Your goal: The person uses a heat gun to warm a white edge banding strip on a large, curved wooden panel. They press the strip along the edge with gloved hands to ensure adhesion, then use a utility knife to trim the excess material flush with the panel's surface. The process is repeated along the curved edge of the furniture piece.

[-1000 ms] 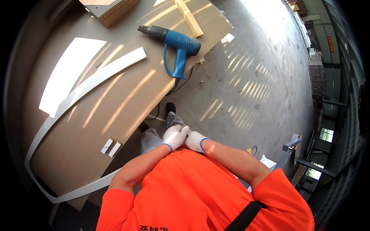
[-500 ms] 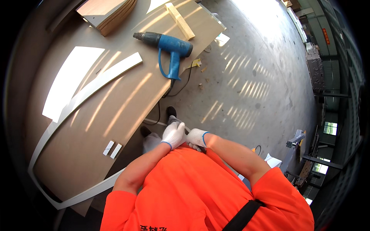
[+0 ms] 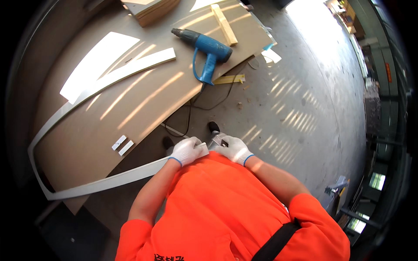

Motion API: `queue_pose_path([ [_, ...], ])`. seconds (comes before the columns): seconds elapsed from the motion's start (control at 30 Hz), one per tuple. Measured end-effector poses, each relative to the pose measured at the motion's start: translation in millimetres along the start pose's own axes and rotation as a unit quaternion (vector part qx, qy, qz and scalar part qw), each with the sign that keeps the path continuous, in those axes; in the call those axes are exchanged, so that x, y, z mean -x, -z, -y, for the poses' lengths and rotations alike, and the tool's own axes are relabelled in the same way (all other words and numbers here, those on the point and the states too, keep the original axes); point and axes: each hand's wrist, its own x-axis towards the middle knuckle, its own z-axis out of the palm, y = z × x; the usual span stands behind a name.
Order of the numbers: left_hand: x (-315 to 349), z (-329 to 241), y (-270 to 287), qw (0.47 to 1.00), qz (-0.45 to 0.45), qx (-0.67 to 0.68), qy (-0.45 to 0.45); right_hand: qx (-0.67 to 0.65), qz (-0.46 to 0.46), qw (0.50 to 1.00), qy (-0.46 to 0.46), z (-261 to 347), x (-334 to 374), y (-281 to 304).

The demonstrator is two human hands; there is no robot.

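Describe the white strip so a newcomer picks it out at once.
Start at the big brown tabletop on the left. The white strip begins on it near the blue heat gun, curves toward the lower left, turns sharply and runs back to the gloved left hand. Its long hooked shape sets it apart from the two short white blocks lying within its bend.

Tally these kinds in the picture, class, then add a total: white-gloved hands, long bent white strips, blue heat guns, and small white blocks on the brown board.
White-gloved hands (left hand, right hand): 2
Long bent white strip: 1
Blue heat gun: 1
Small white blocks: 2
Total: 6
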Motion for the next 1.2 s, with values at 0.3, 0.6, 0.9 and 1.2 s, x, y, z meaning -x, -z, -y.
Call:
queue_pose_path([
  [0.3,74,-49,-120,0.822,-0.564,0.077,0.031,-0.02,-0.222,0.965,0.14,78,-152,95],
  [0.6,62,-58,-209,0.536,-0.479,0.68,0.143,-0.204,-0.202,0.95,0.121,121,-232,120],
  [0.9,-14,-64,-188,0.492,-0.45,0.736,0.117,-0.302,0.069,0.946,0.1,49,-142,162],
  [1.2,-21,-80,-206,0.468,-0.537,0.694,0.102,-0.028,0.093,0.969,0.226,79,-140,199],
])
